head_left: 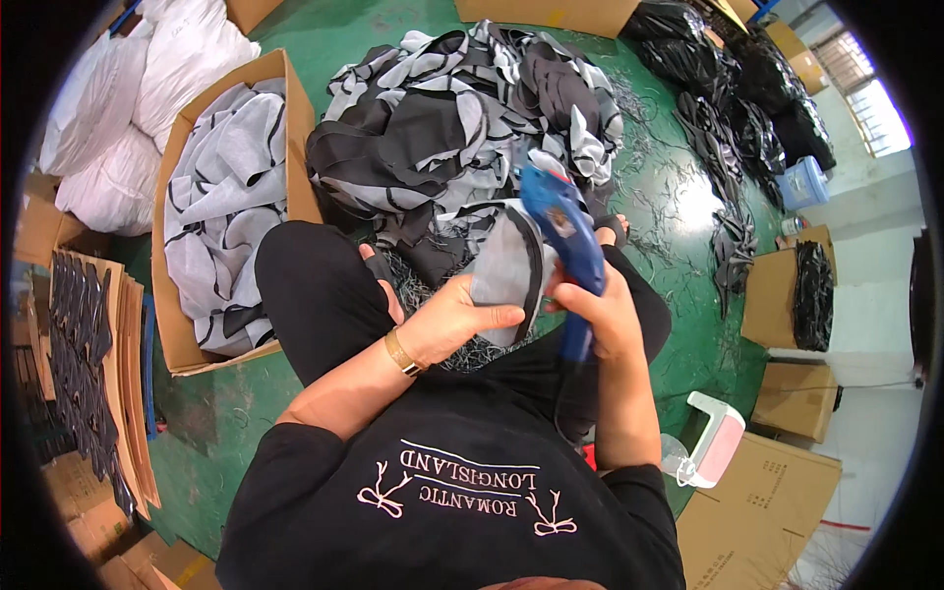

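Observation:
My left hand (459, 318) pinches a stack of grey fabric pieces with black edging (504, 272), thumb on top and fingers underneath. In my right hand (607, 307) is a blue handheld power tool (564, 225), held upright by its handle; its head is smeared by motion. A dark cord seems to run down from the handle toward my lap. The tool stands right beside the fabric pieces' right edge; whether they touch is unclear. Just beyond my hands lies a large heap of grey and black fabric (423, 128), partly behind the tool.
Left of my knee stands an open cardboard box (300, 157) of grey fabric (221, 187). White sacks (108, 108) are piled at the far left. Thin dark trimmings (644, 147) litter the green floor. Black plastic bags (757, 88) line the right; a pink-and-white device (715, 442) sits near my right elbow.

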Motion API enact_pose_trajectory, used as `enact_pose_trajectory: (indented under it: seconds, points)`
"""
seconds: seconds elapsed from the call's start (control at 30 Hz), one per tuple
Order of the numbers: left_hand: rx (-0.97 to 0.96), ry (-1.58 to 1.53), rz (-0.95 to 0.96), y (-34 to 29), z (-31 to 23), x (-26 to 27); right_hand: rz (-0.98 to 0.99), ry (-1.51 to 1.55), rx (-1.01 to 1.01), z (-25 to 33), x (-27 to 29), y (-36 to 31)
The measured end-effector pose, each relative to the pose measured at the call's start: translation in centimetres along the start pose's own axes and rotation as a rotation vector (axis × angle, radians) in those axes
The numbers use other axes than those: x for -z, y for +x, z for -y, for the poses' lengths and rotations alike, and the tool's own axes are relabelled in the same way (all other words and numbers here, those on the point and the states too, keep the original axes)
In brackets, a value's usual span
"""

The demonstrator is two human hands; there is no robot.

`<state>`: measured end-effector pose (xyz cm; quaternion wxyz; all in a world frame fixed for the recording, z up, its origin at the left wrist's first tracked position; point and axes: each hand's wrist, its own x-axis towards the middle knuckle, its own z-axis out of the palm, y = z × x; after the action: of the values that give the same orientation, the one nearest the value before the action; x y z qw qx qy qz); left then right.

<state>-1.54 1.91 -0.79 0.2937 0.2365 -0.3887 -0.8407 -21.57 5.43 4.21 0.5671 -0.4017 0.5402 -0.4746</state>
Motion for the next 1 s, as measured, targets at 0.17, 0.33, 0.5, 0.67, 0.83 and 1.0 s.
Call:
enact_pose_trajectory:
  seconds: [0.17, 0.33, 0.5, 0.67, 0.83, 1.0]
  points:
    - [-0.033, -0.047, -0.053, 0.5, -0.1, 0.3, 0.009, -0.220, 0.026, -1.6, -0.9, 0.9]
    - [-0.012, -0.208, -0.168, 0.8, -0.5, 1.2, -0.010, -0.122, -0.037, -2.2, -0.7, -0.1]
    - [-0.038, -0.271, -0.273, 0.6, -1.6, 2.3, 0.009, -0.089, -0.137, -2.2, 2.0, -3.1]
    - [-0.051, -0.229, -0.374, 0.7, -2.4, 2.8, 0.078, -0.218, -0.212, -2.7, 2.2, -5.5]
    - [-0.089, -0.187, -0.349, 0.7, -2.4, 3.1, 0.048, -0.217, -0.245, -3.8, 2.2, -5.5]
    - [-0.139, -0.053, -0.366, 0.1, -3.0, 3.0, 0.084, -0.151, -0.270, -4.1, 2.2, -5.0]
